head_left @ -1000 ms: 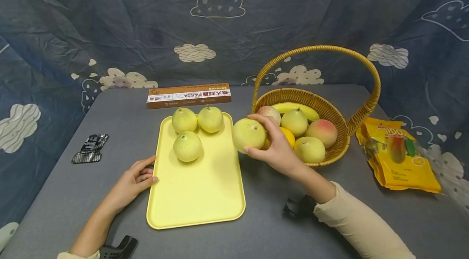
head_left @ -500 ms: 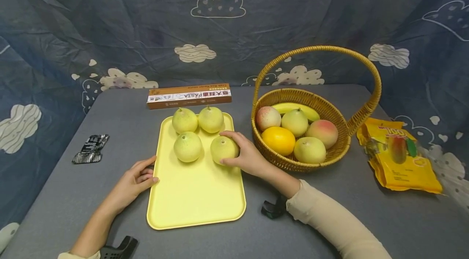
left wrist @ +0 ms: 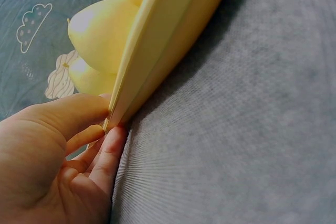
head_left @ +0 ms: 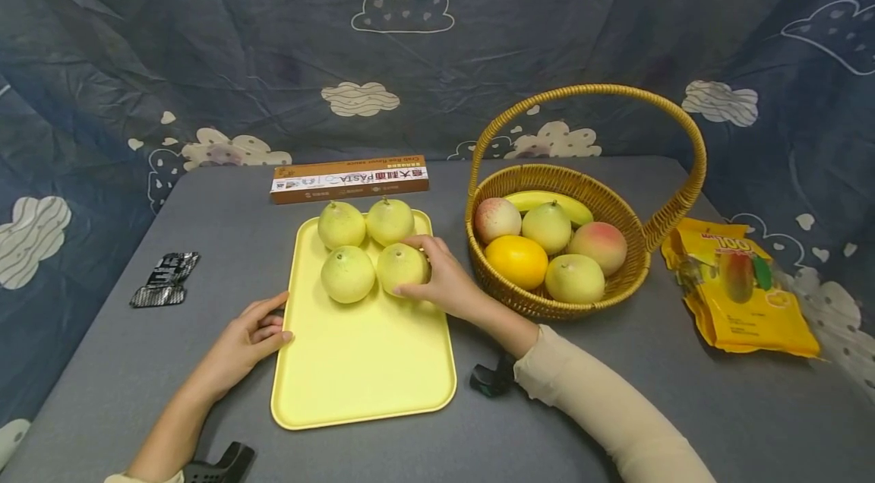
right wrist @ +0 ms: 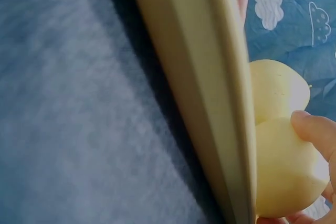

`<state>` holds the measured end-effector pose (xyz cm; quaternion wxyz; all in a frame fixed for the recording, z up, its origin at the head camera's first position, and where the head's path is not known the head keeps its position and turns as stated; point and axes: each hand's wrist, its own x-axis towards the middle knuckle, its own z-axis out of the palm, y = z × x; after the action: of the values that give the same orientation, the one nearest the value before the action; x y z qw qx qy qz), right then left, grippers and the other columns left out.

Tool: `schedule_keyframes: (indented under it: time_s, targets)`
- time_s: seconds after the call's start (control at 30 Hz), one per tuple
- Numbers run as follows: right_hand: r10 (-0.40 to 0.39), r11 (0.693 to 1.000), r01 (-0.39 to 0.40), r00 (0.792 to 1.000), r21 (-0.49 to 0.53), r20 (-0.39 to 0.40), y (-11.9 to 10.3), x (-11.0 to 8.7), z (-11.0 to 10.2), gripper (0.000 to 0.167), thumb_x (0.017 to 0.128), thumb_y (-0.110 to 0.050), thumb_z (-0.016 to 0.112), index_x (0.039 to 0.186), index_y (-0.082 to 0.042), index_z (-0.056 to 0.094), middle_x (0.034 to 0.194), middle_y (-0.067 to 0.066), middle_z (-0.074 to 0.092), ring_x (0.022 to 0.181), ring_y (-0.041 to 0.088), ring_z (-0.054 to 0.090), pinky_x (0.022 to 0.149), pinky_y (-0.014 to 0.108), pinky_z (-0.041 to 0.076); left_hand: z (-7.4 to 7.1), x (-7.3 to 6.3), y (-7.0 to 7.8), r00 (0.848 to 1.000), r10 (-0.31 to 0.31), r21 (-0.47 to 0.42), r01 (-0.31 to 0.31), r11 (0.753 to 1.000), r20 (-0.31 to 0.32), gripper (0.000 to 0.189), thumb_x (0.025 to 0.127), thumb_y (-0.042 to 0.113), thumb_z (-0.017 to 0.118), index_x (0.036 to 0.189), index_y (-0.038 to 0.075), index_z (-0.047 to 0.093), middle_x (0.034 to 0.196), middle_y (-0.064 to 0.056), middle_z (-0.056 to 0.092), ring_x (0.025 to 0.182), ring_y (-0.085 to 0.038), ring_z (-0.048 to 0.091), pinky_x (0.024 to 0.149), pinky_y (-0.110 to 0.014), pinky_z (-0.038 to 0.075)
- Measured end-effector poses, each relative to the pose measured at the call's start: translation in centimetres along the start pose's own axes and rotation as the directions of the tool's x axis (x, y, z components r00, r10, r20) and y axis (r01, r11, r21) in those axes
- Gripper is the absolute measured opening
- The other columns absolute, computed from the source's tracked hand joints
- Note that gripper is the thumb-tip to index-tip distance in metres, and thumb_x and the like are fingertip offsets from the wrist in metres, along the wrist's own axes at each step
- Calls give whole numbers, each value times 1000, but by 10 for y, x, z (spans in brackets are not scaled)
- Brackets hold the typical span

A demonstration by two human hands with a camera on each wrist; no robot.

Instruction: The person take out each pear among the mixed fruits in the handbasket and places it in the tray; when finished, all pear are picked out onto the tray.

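A yellow rectangular tray (head_left: 362, 361) lies on the grey table with several pale green pomelos in its far half. My left hand (head_left: 247, 340) pinches its left rim; in the left wrist view the thumb (left wrist: 84, 109) is at the rim and the fingers are beneath it. My right hand (head_left: 443, 279) grips the front right pomelo (head_left: 400, 270), thumb in front and fingers behind. That fruit sits close beside the front left pomelo (head_left: 348, 275). Two more, a back left pomelo (head_left: 341, 225) and a back right pomelo (head_left: 390, 222), stand behind them.
Right of the tray stands a wicker basket (head_left: 636, 289) with a tall handle, holding peaches, a banana, an orange-yellow fruit and more pale green fruit. A pasta box (head_left: 349, 181) lies behind the tray. A yellow bag (head_left: 745, 293) is far right, a black wrapper (head_left: 166, 279) far left.
My right hand has carried the pomelo leftward from in front of the basket onto the tray, then slid it closer to the others. My left hand has stayed at the rim.
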<state>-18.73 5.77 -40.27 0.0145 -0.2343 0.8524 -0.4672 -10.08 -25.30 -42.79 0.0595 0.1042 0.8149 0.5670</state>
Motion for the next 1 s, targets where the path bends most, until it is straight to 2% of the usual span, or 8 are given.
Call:
schedule_keyframes:
  time_s: [0.3, 0.4, 0.5, 0.6, 0.73, 0.9, 1.0]
  targets:
    - [46, 999, -46, 999, 3, 11, -6, 5, 6, 72, 69, -28, 79, 129, -15, 41, 121, 10, 40, 108, 22, 42, 93, 40, 36, -2, 0, -1, 1000, 5, 3, -5, 1000, -1, 62, 85, 6, 62, 137, -4, 31, 117, -20, 38, 91, -5, 48, 76, -13, 45]
    - [8, 1000, -8, 1000, 2, 24, -10, 0, -2, 72, 73, -29, 76, 132, -13, 38, 124, 11, 39, 110, 23, 42, 93, 40, 37, -1, 0, 0, 1000, -3, 4, 3, 1000, 5, 62, 85, 6, 62, 138, -4, 31, 117, -20, 37, 91, -5, 49, 76, -13, 45]
    - [-77, 997, 77, 997, 12, 25, -17, -10, -18, 67, 79, -28, 71, 133, -9, 36, 127, 10, 39, 113, 25, 40, 95, 41, 36, 0, 0, 1, 1000, -5, 2, 5, 1000, 8, 62, 85, 7, 62, 138, -3, 31, 117, -20, 38, 91, -5, 49, 77, -13, 45]
    - [-187, 982, 187, 982, 13, 7, -25, -23, -40, 62, 83, -23, 67, 133, -5, 36, 130, 10, 38, 118, 26, 38, 98, 40, 33, 0, -1, 1, 1000, 4, 2, -4, 1000, 5, 62, 85, 6, 62, 138, -4, 31, 116, -20, 38, 91, -5, 48, 77, -13, 45]
    - [-277, 960, 274, 959, -62, -66, -34, -44, -72, 58, 81, -13, 68, 130, -2, 39, 129, 10, 42, 118, 24, 39, 99, 38, 32, 0, -1, 2, 1000, 15, 6, -15, 1000, -1, 61, 85, 5, 62, 137, -5, 31, 114, -20, 39, 90, -4, 48, 76, -12, 44]
    - [-344, 932, 310, 919, -190, -190, -22, -70, -104, 60, 75, -4, 72, 127, -2, 43, 124, 11, 47, 112, 26, 43, 96, 35, 34, 0, 0, 0, 1000, 5, 11, -5, 1000, 2, 62, 85, 6, 62, 137, -4, 31, 114, -19, 39, 90, -4, 49, 76, -13, 45]
    - [-352, 922, 290, 903, -255, -246, -6, -82, -117, 61, 72, -2, 74, 126, -3, 45, 122, 10, 49, 109, 25, 44, 94, 30, 34, 0, 0, 1, 1000, 1, 11, -1, 1000, 4, 62, 85, 7, 62, 138, -3, 31, 115, -19, 39, 91, -4, 49, 77, -13, 45]
